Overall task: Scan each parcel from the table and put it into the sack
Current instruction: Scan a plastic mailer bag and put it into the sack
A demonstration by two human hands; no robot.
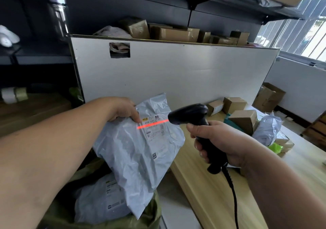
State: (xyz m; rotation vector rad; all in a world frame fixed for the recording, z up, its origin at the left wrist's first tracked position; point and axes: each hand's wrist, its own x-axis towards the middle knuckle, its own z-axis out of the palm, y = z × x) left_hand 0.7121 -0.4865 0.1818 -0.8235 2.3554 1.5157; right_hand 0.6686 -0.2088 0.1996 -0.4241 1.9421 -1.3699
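My left hand [121, 111] grips the top edge of a grey plastic mailer parcel [134, 154] and holds it up above the olive-green sack [150, 214]. My right hand [217, 140] grips a black corded barcode scanner [190, 114], pointed left at the parcel. A red scan line falls across the white shipping label [155, 130]. Inside the sack lies another grey mailer [100, 202] with its label up.
The wooden table [202, 184] runs to the right, with several cardboard boxes [244, 121] and a grey bagged parcel [268, 130] at its far end. A white partition board [176, 73] stands behind, with more boxes on top. Dark shelving fills the left.
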